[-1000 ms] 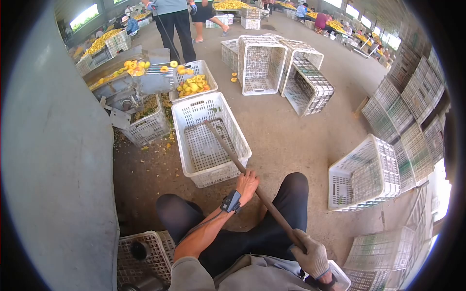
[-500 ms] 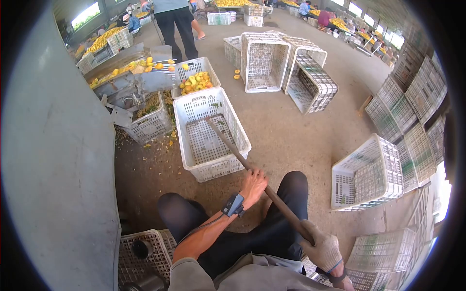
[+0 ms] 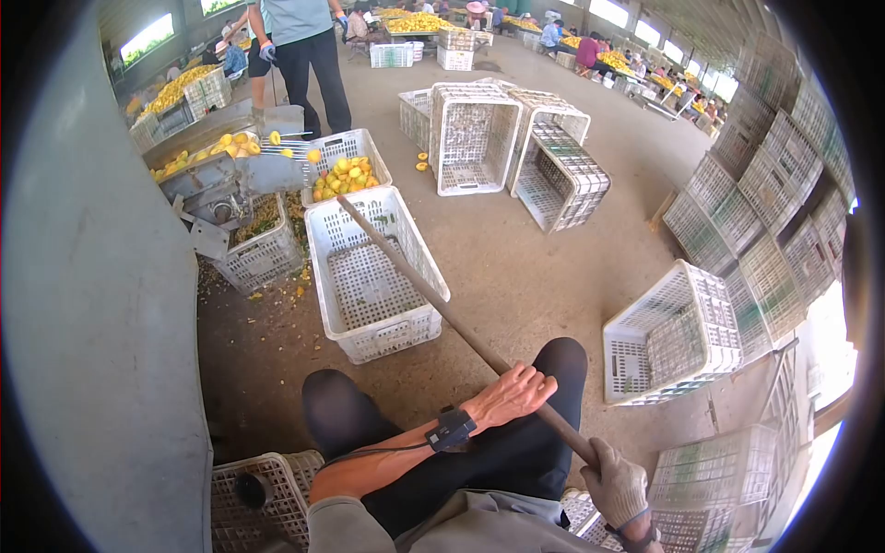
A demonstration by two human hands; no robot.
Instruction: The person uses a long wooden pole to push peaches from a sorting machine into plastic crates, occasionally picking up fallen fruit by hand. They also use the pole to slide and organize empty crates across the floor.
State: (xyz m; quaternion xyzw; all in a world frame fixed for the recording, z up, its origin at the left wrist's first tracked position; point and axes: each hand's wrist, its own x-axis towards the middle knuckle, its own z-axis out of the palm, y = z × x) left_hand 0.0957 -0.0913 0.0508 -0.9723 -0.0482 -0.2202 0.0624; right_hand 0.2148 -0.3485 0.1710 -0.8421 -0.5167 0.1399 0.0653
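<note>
Pole (image 3: 463, 329): gripped in your closed left hand (image 3: 513, 391) and, at its near end, your closed, gloved right hand (image 3: 616, 481). Crate (image 3: 387, 337): beyond your left hand.

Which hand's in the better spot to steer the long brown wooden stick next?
Probably the bare left hand: it grips the stick nearer the far tip, while the pale-gloved right hand holds it farther back.

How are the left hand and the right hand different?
The left hand is bare; the right hand wears a pale glove. The left hand grips the stick farther forward, and the right hand grips farther back. Both hold the same stick.
</note>
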